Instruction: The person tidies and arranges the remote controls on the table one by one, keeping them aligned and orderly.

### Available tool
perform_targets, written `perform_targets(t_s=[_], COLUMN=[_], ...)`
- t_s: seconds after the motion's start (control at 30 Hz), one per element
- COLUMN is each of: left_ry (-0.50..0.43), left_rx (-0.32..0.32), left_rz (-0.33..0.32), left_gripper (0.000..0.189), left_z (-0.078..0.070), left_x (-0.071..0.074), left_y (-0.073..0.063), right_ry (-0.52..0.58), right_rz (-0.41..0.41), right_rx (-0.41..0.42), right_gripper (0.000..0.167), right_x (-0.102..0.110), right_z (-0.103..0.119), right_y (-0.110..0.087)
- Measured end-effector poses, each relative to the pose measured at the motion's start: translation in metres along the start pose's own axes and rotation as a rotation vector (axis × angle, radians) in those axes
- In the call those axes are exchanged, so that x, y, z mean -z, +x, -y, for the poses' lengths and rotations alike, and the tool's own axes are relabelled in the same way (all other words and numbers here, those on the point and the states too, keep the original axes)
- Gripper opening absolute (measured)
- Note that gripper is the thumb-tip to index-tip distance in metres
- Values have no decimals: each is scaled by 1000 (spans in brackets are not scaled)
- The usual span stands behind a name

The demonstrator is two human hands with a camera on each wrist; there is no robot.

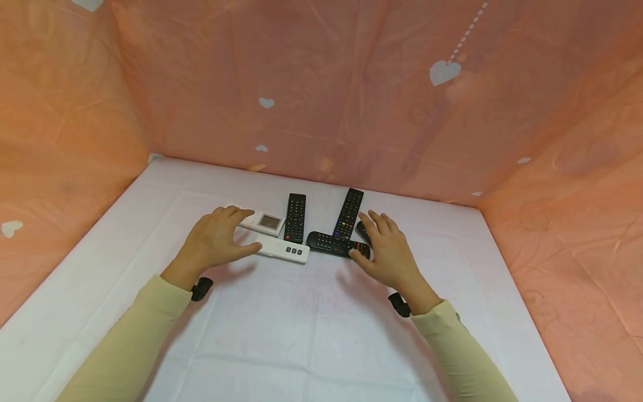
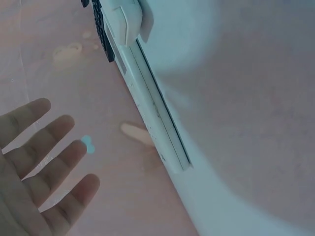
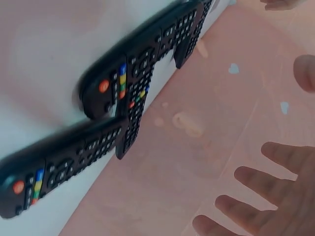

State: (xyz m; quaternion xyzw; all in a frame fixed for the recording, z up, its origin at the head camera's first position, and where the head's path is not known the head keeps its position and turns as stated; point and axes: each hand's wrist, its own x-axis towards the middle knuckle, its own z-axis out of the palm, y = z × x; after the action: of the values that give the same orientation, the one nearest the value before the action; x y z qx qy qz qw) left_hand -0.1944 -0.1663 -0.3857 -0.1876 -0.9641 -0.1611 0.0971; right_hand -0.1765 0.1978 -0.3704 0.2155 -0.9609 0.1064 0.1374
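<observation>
My left hand hovers with spread fingers over the left ends of two white remote controls. One white remote with a small screen lies behind; the other, with three dark buttons, lies in front. In the left wrist view, the hand holds nothing. My right hand, fingers apart, is above the right end of a black remote control lying crosswise. Another black remote is partly hidden behind that hand. The right wrist view shows the fingers away from the remotes.
A black remote stretches away beside the white ones. A further long black remote points to the back wall, its near end meeting the crosswise one. White cloth covers the table; orange sheeting with white hearts encloses three sides.
</observation>
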Motion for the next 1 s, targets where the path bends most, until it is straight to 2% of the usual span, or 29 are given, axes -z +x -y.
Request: perform_targets(t_s=[0.3,1.0], left_ry=[-12,-39], left_rx=[27,51], left_rz=[35,56], left_gripper=[67,66], left_z=[2,7], left_x=[-2,-8], left_y=[-3,-6], right_ry=[31,48], right_rz=[15,-1], right_rx=[23,84], right_gripper=[75,69], right_x=[-10,-21], right_z=[9,25], right_y=[0,4])
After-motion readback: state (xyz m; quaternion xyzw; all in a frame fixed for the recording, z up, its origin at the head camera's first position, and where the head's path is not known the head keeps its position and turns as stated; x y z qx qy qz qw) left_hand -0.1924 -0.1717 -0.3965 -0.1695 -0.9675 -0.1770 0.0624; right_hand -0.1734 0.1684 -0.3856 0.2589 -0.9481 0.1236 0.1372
